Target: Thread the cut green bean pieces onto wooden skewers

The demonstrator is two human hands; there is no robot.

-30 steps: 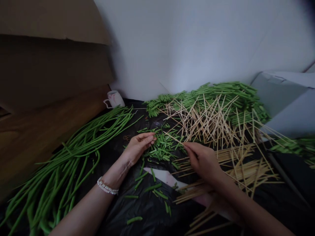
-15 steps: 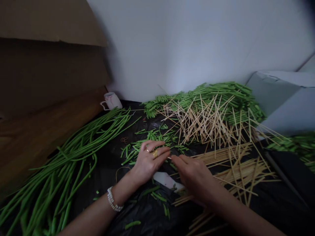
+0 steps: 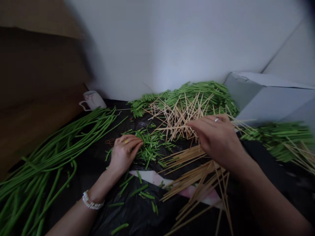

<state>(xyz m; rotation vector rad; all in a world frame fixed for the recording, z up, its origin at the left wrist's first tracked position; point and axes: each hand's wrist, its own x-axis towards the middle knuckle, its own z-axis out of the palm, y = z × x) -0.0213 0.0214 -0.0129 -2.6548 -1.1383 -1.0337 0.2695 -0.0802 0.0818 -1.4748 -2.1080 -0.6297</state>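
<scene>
My left hand (image 3: pixel 126 152), with rings and a beaded bracelet, reaches the edge of a heap of cut green bean pieces (image 3: pixel 151 146). Its thumb and fingertips come close together there; what they pinch, if anything, is hidden. Over a tangle of thin wooden skewers (image 3: pixel 177 114), my right hand (image 3: pixel 214 132) hovers with fingers curled. A pale stick seems to meet its fingertips, but I cannot make out whether it is gripped. Beneath that hand lie more skewers (image 3: pixel 187 178) in loose bundles. Behind the tangle, green bean lengths (image 3: pixel 204 90) are piled against the wall.
Long uncut green beans (image 3: pixel 59 147) spread along the left. A white mug (image 3: pixel 94 100) stands at the back left, beside brown cardboard (image 3: pixel 36 62). A pale box (image 3: pixel 251 95) and another green pile (image 3: pixel 285 137) sit to the right. Black plastic sheeting (image 3: pixel 91 167) covers the surface.
My hands have parted. The left moved left to the cut pieces, and the right went up and right over the skewer tangle. The view has swung slightly to the right.
</scene>
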